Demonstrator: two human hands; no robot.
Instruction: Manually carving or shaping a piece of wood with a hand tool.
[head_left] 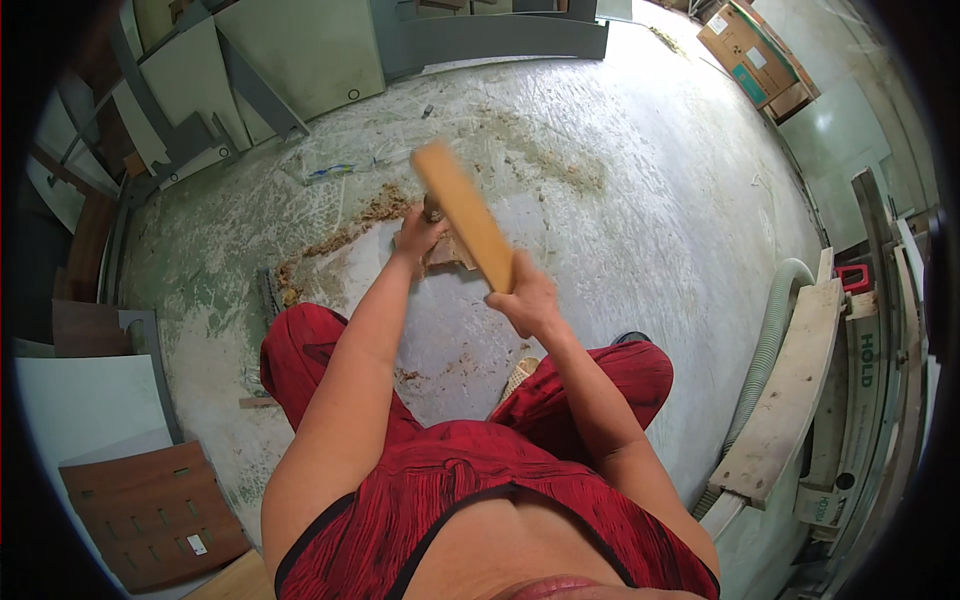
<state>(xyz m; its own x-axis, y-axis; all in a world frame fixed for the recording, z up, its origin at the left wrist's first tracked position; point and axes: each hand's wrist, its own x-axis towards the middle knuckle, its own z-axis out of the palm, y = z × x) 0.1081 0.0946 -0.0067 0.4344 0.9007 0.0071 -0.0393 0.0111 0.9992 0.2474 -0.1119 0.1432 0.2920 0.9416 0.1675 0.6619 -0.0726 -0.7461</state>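
Note:
My right hand [522, 297] grips the lower end of a long flat wooden stick [462, 208], raised and blurred above the floor. My left hand [417, 236] reaches down ahead of me and holds a small brown object [432, 208] against a flat piece of wood [452, 252] lying on the floor. The stick's upper end hangs just above that object. What the brown object is cannot be made out. My knees in red trousers [300, 350] frame the spot where I crouch.
Sawdust and wood chips [340, 235] lie around the work spot on the pale concrete floor. Grey panels [290, 60] lean at the back, a brown drilled board [155, 515] lies lower left, a cardboard box [755, 55] upper right, a hose [765, 350] and plank [790, 395] at right.

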